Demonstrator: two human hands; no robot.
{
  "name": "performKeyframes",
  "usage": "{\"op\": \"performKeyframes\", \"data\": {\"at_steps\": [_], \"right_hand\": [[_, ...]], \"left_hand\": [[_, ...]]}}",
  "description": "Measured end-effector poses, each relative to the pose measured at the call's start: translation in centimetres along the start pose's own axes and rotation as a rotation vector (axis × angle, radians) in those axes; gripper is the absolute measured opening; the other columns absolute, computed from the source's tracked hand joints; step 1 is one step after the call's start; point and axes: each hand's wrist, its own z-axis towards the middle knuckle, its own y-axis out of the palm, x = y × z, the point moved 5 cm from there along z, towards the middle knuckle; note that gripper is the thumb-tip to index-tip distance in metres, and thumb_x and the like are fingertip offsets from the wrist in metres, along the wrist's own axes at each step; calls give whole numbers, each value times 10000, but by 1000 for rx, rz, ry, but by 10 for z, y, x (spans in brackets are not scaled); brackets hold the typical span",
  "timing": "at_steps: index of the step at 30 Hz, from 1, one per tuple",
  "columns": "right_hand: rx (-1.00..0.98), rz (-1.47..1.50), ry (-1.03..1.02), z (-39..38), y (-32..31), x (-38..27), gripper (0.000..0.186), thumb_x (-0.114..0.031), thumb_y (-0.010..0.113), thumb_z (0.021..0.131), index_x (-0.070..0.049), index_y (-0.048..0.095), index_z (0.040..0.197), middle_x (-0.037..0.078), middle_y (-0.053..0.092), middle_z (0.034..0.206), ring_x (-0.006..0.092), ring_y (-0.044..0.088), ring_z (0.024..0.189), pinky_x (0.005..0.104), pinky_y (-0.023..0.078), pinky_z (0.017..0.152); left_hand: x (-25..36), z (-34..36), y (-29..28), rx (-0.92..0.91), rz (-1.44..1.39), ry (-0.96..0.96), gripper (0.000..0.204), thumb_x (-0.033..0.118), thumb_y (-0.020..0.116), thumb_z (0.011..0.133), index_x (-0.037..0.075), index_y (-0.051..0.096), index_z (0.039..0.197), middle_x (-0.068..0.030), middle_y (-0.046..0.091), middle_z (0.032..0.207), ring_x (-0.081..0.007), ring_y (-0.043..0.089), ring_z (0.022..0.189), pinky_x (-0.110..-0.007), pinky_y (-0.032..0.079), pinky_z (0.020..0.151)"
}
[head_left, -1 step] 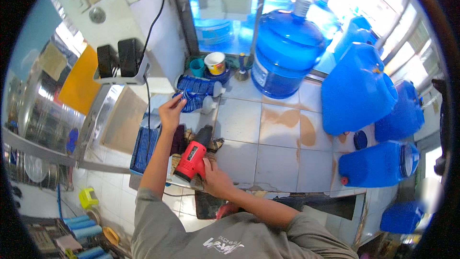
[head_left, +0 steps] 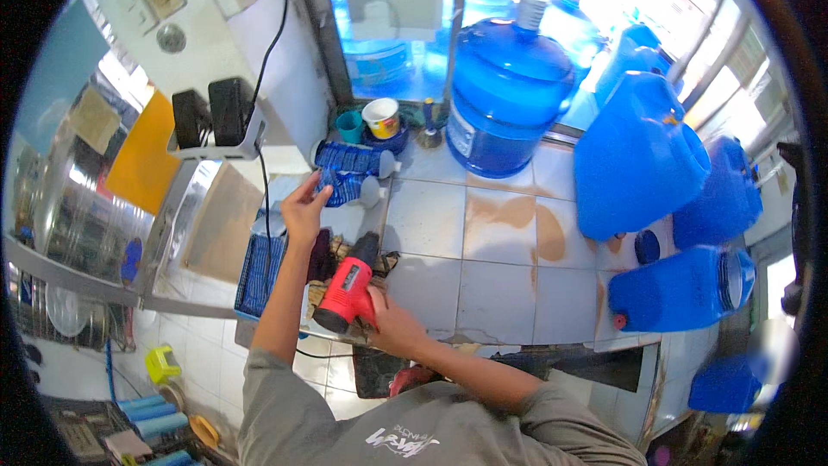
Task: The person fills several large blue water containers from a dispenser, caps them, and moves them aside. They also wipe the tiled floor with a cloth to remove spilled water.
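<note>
My right hand (head_left: 394,325) is wrapped round the handle of a red heat gun (head_left: 347,293). Its dark nozzle points away from me over the left part of the tiled counter (head_left: 423,216). Farther off, my left hand (head_left: 304,207) reaches to two blue printed rolls (head_left: 354,158) lying side by side. Its thumb and fingertips are bent together at the loose end of the nearer roll; whatever is between them is too small to make out. A dark crumpled cloth (head_left: 321,257) lies between my left forearm and the heat gun.
A large blue water bottle (head_left: 509,95) stands at the back, with blue jugs (head_left: 638,160) along the right. A blue basket (head_left: 257,274) sits left of my forearm. A cord (head_left: 266,198) hangs from a power strip (head_left: 226,148). White and teal cups (head_left: 381,117) stand behind the rolls.
My left hand has shifted slightly left and its thumb and fingertips sit a little differently at the roll. The heat gun stays in my right hand, barely moved. The whole view has shifted slightly.
</note>
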Motion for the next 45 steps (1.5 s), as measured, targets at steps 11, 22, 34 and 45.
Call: {"op": "performKeyframes", "data": {"at_steps": [11, 22, 34, 45], "right_hand": [[334, 306, 286, -325, -131, 132, 1030, -406, 867, 746, -73, 304, 1541, 206, 664, 1296, 404, 649, 1198, 449, 515, 1000], [1395, -62, 810, -476, -18, 227, 313, -193, 677, 939, -48, 639, 1214, 99, 671, 921, 278, 653, 880, 429, 509, 827], [1939, 907, 806, -505, -34, 205, 71, -85, 715, 886, -35, 685, 927, 36, 693, 814, 183, 671, 732, 353, 542, 704], [1892, 716, 752, -504, -8, 243, 187, -139, 767, 876, -11, 698, 993, 79, 708, 901, 262, 693, 860, 439, 543, 808]], "left_hand": [[-3, -208, 147, -306, -122, -412, 246, 235, 686, 1015, 20, 659, 897, -41, 674, 791, -134, 653, 683, -299, 589, 661], [-4, -413, 508, -829, 321, 152, 391, 310, 802, 897, -31, 632, 807, -173, 683, 723, -267, 668, 643, -400, 517, 633], [11, -457, 555, -892, 38, 16, 386, 324, 736, 973, -14, 654, 805, -43, 607, 699, -127, 544, 673, -332, 454, 630], [22, -461, 568, -806, 210, -9, 422, 321, 874, 803, -18, 635, 729, -72, 667, 683, -177, 610, 662, -362, 486, 666]]}}
